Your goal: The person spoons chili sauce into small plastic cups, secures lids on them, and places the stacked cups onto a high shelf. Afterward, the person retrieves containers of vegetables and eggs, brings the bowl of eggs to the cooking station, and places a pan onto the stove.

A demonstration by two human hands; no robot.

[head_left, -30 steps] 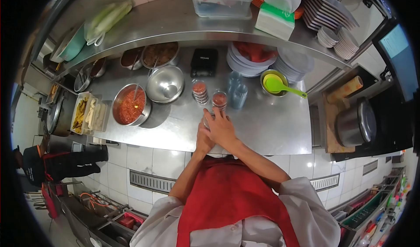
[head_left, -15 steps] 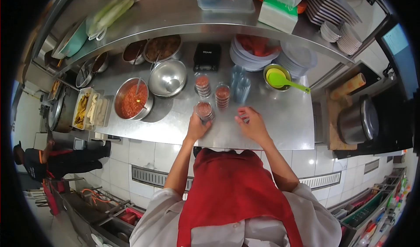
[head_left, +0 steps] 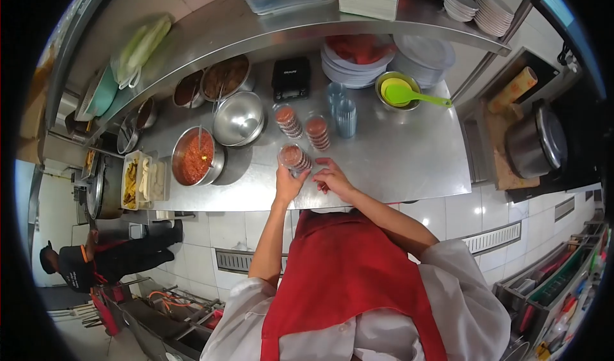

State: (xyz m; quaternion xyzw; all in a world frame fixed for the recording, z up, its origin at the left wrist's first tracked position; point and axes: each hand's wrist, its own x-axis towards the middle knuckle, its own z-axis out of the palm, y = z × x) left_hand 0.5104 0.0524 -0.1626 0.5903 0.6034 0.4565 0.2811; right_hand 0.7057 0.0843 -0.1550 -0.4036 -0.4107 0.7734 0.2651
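Note:
My left hand [head_left: 290,185] is wrapped round a stack of small clear cups [head_left: 295,158] filled with red sauce, standing near the front of the steel counter. To the right of that stack, my right hand [head_left: 334,179] hovers with its fingers bent and apart, holding nothing. Just beyond stand two more stacks of filled sauce cups, a left one [head_left: 288,120] and a right one [head_left: 316,132]. Stacks of empty clear cups [head_left: 345,119] rise beside them. A pot of chunky red sauce [head_left: 194,157] with a ladle in it sits to the left.
Behind the pot is a steel bowl [head_left: 238,119]. A black scale [head_left: 291,79], stacked white plates [head_left: 348,74] and a bowl with a green ladle [head_left: 409,95] line the back. An overhead shelf [head_left: 217,33] crosses above. A co-worker [head_left: 96,258] stands far left.
My right hand has moved left, closer to the cup stack in my left hand. The view has shifted and turned slightly. My left hand keeps its hold.

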